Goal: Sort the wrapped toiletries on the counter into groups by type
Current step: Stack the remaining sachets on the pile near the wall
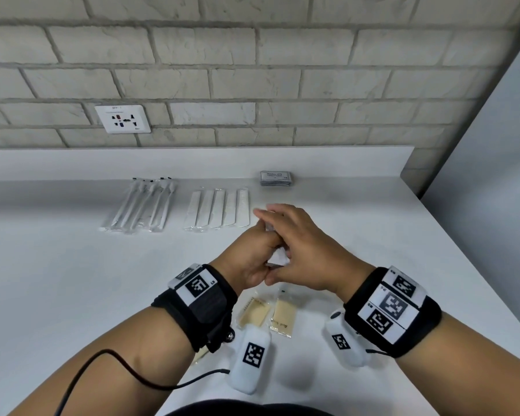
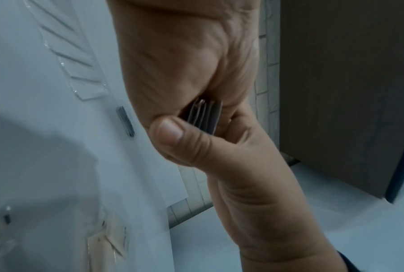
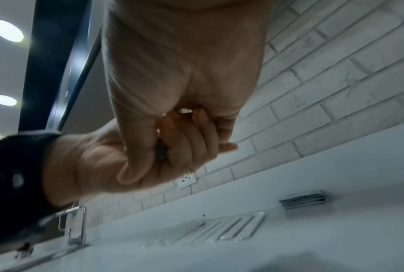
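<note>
Above the white counter (image 1: 72, 280) my left hand (image 1: 257, 250) and right hand (image 1: 282, 235) meet, both gripping a small stack of grey sachets (image 2: 203, 115). The stack is mostly hidden between palms and fingers; the left wrist view shows its edges under my right thumb (image 2: 170, 132). Along the back lie a bundle of wrapped toothbrushes (image 1: 141, 205), a row of wrapped white combs (image 1: 216, 210) and a pile of grey sachets (image 1: 276, 178). Two tan soap packets (image 1: 282, 318) lie under my wrists.
A brick wall with a white socket (image 1: 122, 119) backs the counter. A plain wall (image 1: 493, 175) closes the right side, where the counter edge runs diagonally. A chrome tap (image 3: 76, 226) stands off to the left. A black cable (image 1: 117, 361) trails from my left wrist.
</note>
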The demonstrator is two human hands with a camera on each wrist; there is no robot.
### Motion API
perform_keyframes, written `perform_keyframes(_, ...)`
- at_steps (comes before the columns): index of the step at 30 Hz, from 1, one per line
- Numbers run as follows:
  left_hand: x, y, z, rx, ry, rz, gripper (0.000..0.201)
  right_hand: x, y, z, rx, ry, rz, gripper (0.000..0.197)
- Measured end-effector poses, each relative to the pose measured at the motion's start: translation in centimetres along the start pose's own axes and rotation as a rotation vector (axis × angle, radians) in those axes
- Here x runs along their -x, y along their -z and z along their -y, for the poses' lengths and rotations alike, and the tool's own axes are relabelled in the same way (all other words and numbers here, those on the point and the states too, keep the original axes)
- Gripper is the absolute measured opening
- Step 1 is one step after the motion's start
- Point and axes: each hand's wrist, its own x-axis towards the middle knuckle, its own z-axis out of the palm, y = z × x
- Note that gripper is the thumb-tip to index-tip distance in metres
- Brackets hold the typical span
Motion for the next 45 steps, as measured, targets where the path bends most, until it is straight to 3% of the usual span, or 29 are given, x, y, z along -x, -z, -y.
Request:
perform_keyframes(2, -0.3, 0.1, -0.2, 0.118, -0.102, -0.078, 0.028, 0.1, -0.5, -0.2, -0.266, -0.098, -0.057, 0.108)
perform_keyframes(4, -0.6, 0.5, -0.5, 0.159, -0.235, -0.180, 0.035, -0.4, -1.0, -0.6, -0.626, -0.276, -0.158, 0.075)
perform_keyframes(6, -0.7, 0.7, -0.7, 0.094, -0.339, -0.194, 0.039, -1.0, -1.3, -0.9, -0.970, -0.445, -0.104, 0.032)
perform_keyframes(7, -0.7, 0.6, -0.7, 0.045, -0.360, -0.193, 0.039, -1.2, -1.3, -0.9, -1.111, -0.475, -0.050, 0.021)
perform_keyframes(12, -0.9, 0.7, -0.3, 0.050, -0.344, -0.169, 0.039, -1.9, -1.3, 0.0, -1.313, -0.423, -0.031, 0.015)
perform_keyframes(16, -1.3, 1.7, 0.2, 0.001, -0.320, -0.137, 0.034, -2.3, -1.6, -1.0, -1.174, -0.419, -0.063, 0.013)
perform_keyframes(18, -1.6, 3.1, 0.3, -0.090, -0.256, -0.154, 0.040, -2.5, -1.7, -2.3, -0.877, -0.423, -0.072, 0.009)
perform_keyframes(21, -2.6, 5.9, 0.3, -0.603, -0.154, -0.236, 0.039, -3.1, -1.6, -4.4, -0.245, -0.419, -0.092, 0.010)
perform_keyframes(23, -3.5, 6.9, 0.5, -1.066, -0.130, -0.170, 0.035, -3.5, -2.0, -5.3, 0.071, -0.321, -0.034, 0.013)
perform_keyframes(26, -4.5, 7.0, 1.9, -1.567, -0.141, 0.031, 0.029, -3.9, -3.7, -6.3, 0.373, -0.149, 0.101, 0.016)
perform_keyframes(29, -4.6, 6.6, 4.0, -1.905, -0.150, 0.122, 0.028, -3.8, -5.1, -6.7, 0.546, -0.038, 0.184, 0.010)
perform_keyframes(32, -4.6, 6.3, 4.9, -2.038, -0.147, 0.136, 0.033, -3.7, -6.0, -7.2, 0.607, 0.007, 0.185, 0.014)
perform_keyframes(35, -5.2, 6.2, 4.4, -2.022, -0.088, 0.176, 0.039, -4.0, -5.7, -7.4, 0.555, -0.057, 0.211, 0.014)
perform_keyframes(38, -5.7, 6.4, 3.9, -1.893, -0.002, 0.171, 0.043, -4.9, -4.1, -7.0, 0.331, -0.253, 0.313, 0.016)
perform_keyframes(42, -6.0, 6.4, 3.8, -1.714, -0.112, 0.131, 0.048, -6.6, -2.8, -7.8, 0.213, -0.441, 0.522, 0.022)
perform_keyframes(45, -5.7, 5.9, 3.6, -1.783, -0.130, 0.189, 0.053, -7.2, -2.4, -8.5, 0.047, -0.599, 0.577, 0.021)
